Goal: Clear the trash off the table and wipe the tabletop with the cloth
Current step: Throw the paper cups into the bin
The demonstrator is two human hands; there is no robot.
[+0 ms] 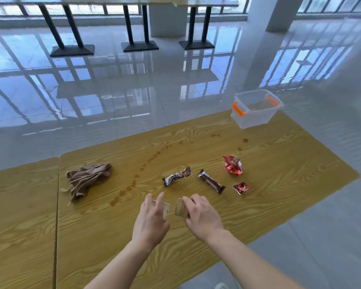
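Observation:
On the wooden table (279, 174) my left hand (151, 220) rests over a pale flat packet (166, 209), fingers curled on it. Beside it, my right hand (202, 215) grips a small brown packet (180, 208), tilted up on edge. Beyond the hands lie two brown bar wrappers (176, 176) (211, 181), a crumpled red wrapper (233, 164) and a small red wrapper (241, 187). The brown cloth (88, 178) lies bunched at the left. A trail of brown spill drops (142, 168) runs diagonally across the tabletop.
A clear plastic bin (256, 109) with orange handles stands at the table's far right corner. A second table (19, 215) adjoins on the left. Glossy tiled floor surrounds them, with black table legs (71, 38) and a white pillar (273, 13) beyond.

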